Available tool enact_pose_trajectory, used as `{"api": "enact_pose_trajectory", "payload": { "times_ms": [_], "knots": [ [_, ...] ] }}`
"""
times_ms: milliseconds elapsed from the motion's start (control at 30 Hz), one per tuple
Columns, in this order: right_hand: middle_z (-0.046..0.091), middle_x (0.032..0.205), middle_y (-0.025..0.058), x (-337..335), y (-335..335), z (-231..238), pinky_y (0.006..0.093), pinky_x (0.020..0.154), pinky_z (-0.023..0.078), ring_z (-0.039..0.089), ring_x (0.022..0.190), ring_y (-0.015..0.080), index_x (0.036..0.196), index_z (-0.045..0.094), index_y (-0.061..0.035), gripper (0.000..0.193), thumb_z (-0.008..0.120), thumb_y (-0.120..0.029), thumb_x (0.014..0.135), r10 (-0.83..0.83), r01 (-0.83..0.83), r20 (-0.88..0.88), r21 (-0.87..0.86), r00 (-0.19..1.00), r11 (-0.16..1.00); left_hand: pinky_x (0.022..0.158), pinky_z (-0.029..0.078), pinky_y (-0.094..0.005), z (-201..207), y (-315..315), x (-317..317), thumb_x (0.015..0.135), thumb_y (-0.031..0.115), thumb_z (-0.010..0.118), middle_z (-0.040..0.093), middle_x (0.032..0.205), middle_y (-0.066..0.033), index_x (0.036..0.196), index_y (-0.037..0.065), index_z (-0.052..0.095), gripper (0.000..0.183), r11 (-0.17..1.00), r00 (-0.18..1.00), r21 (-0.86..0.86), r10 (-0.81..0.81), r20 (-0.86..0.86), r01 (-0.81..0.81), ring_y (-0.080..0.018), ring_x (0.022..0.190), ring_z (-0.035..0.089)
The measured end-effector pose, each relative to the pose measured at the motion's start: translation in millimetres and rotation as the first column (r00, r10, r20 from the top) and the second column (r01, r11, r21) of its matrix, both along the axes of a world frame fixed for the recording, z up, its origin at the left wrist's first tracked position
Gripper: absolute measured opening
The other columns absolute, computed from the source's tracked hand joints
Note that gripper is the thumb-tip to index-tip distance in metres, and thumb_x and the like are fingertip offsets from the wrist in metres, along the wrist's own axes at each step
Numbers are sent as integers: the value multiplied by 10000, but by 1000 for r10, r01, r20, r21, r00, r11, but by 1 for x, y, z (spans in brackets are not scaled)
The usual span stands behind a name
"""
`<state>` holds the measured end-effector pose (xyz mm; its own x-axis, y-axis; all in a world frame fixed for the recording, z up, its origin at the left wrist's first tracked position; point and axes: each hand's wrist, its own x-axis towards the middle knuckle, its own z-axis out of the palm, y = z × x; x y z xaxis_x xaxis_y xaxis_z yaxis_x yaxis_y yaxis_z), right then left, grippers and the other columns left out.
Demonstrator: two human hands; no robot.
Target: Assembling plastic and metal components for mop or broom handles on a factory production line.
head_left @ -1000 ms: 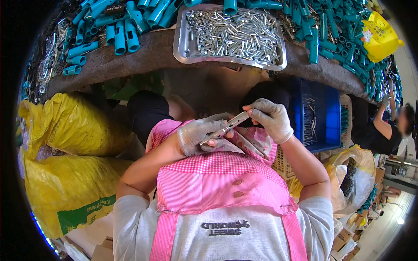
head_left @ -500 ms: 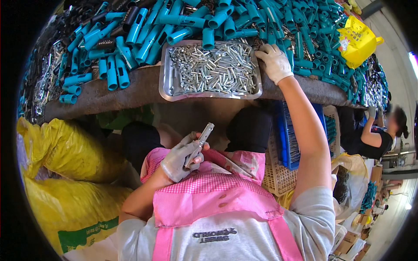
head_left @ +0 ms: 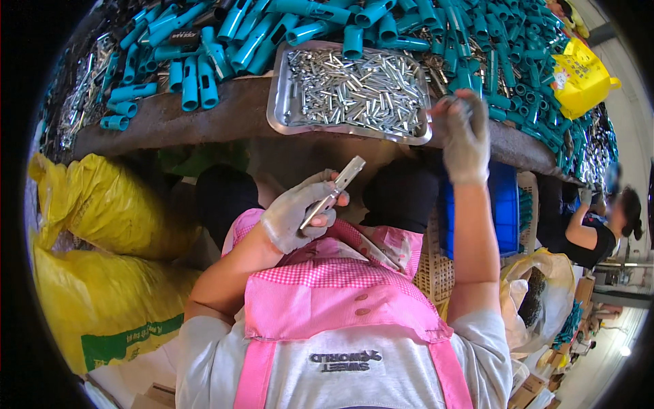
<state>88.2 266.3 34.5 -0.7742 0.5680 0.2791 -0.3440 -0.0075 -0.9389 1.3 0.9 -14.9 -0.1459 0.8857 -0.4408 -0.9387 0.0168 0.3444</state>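
Note:
My gloved left hand (head_left: 300, 211) is closed around a slotted silver metal tube (head_left: 344, 178), held tilted above my lap. Small holes show near the tube's upper end. Beside the right edge of a metal tray (head_left: 278, 109), my gloved right hand (head_left: 468, 136) is raised and blurred. Its fingers are curled together, and what they hold, if anything, cannot be made out. Many short silver pins (head_left: 368, 92) fill the tray, which sits at the bench's near edge. Teal slotted tubes (head_left: 306, 34) are heaped behind it.
A brown cloth-like bench edge (head_left: 170, 123) runs across in front of me. Yellow sacks (head_left: 116, 300) stand at left. To the right are a blue crate (head_left: 490, 211), a tan basket (head_left: 436, 273) and a yellow bag (head_left: 582, 78) on the heap. Another person (head_left: 593, 232) works further right.
My right hand has lifted out of the teal tubes beside the tray and drawn nearer to me, its fingers now curled. My left hand still holds the metal tube, now raised slightly.

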Motion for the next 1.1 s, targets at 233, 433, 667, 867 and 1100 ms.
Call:
{"api": "enact_pose_trajectory", "payload": {
  "times_ms": [233,433,667,867,1100],
  "knots": [
    [553,983,90,25,-73,-26,306,773,518,583,888,169,1196,385,-53,296,507,-155,946,232,-218,190,-93,954,972,347,226,-164,11,-1,1,916,139,472,550,877,-93,1163,96,430,254,996,991,23,-82,-107,85,-63,480,404],
    [556,975,81,33,-82,-30,269,739,505,550,873,131,1179,414,-21,302,531,-162,939,350,-329,249,-120,903,937,348,225,-149,10,-6,0,931,164,456,544,903,-86,1174,85,455,256,972,973,28,-231,-28,232,-43,483,379],
    [578,953,47,39,-94,-30,249,815,423,519,884,102,1229,434,-9,349,506,-213,955,226,-342,430,214,874,915,372,228,-155,21,-1,10,950,232,492,601,885,-111,1185,78,460,283,980,936,-66,-199,-291,188,-30,478,351],
    [590,897,139,20,5,-11,383,778,471,579,864,279,1156,515,-57,331,612,-182,866,-623,350,44,795,781,495,341,214,-173,9,-9,9,944,198,484,580,834,-105,1087,86,461,183,990,905,-130,-12,-425,-48,-43,435,352],
    [557,1184,185,24,127,-53,420,957,428,537,1099,335,1227,521,-64,471,665,-180,794,-878,400,-70,905,474,143,349,215,-172,14,-4,4,949,193,469,557,830,-101,1072,88,451,163,993,895,-111,-16,-446,-38,-43,437,344]
  ]
}}
